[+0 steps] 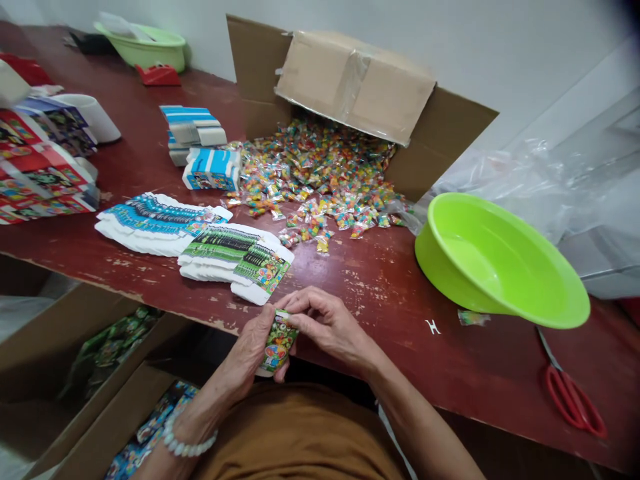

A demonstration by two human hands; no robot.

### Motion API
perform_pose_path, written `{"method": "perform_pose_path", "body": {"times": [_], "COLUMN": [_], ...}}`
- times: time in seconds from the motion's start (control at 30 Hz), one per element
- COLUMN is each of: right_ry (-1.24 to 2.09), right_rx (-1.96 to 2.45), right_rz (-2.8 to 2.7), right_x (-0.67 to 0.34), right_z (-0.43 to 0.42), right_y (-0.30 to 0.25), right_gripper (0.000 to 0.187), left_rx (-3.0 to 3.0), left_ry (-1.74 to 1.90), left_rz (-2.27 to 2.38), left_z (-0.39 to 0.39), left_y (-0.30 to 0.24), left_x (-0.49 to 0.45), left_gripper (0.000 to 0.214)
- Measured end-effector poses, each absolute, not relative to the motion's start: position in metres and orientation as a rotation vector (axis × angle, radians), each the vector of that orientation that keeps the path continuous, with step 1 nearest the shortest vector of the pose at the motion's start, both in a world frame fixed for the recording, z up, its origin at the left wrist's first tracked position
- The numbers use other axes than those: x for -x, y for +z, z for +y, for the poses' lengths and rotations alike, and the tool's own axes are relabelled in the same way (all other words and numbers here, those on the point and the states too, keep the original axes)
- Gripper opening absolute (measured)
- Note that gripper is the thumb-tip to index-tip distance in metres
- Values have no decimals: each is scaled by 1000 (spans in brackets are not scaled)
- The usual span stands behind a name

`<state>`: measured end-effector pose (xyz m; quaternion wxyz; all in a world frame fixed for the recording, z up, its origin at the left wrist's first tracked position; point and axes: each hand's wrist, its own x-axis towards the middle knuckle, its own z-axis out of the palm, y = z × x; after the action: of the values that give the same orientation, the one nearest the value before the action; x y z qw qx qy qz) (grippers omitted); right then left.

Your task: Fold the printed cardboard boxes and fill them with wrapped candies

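My left hand [250, 353] and my right hand [327, 323] meet at the near edge of the red table [380, 293]. Together they hold a small green printed packet box [277, 343]. The left hand wraps round its lower part, and the right fingers pinch its top. Just beyond the hands lie fanned stacks of flat green printed cards [235, 260] and blue ones [155, 223]. Farther back, a pile of small colourful wrapped candies [315, 180] spills from a tipped cardboard carton [360, 87].
A lime green basin [500, 263] sits at the right, red scissors [570, 393] near it. Folded blue boxes [210, 167] and red printed boxes [40, 173] stand at left. Open cartons [100, 373] with filled packets sit below the table. Clear plastic sheeting [550, 167] lies at back right.
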<state>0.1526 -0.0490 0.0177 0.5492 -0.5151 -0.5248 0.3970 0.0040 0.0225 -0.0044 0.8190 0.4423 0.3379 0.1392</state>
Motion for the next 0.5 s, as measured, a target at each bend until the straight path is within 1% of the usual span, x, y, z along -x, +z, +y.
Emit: {"method": "perform_pose_path", "body": {"times": [0.07, 0.13, 0.23, 0.27, 0.3, 0.37, 0.43, 0.47, 0.5], "right_ry": [812, 784, 934, 933, 879, 588, 302, 253, 233], "right_rx": [1271, 1347, 1414, 1436, 1477, 1649, 1861, 1934, 1963], "right_rz": [-1236, -1176, -1088, -1089, -1109, -1193, -1306, -1347, -1371], "right_x": [-143, -138, -152, -162, -175, -204, -230, -240, -247], "right_z": [-51, -50, -40, -33, -25, -7, 11, 17, 23], "right_y": [10, 4, 3, 3, 3, 0, -9, -16, -23], "right_gripper": [5, 5, 18, 22, 25, 27, 40, 45, 45], "left_rx": [-898, -870, -826, -805, -778, -710, -655, -651, -673], "left_ry": [317, 342, 381, 390, 391, 341, 254, 222, 209], "left_rz": [718, 691, 673, 689, 708, 733, 730, 730, 740], "left_z": [22, 22, 23, 24, 24, 24, 22, 22, 22], "left_y": [-5, -5, -2, 0, 3, 7, 7, 5, 2], "left_x": [-7, -9, -8, -6, -3, 7, 21, 29, 38], "left_gripper": [80, 79, 66, 60, 54, 42, 37, 37, 37]}}
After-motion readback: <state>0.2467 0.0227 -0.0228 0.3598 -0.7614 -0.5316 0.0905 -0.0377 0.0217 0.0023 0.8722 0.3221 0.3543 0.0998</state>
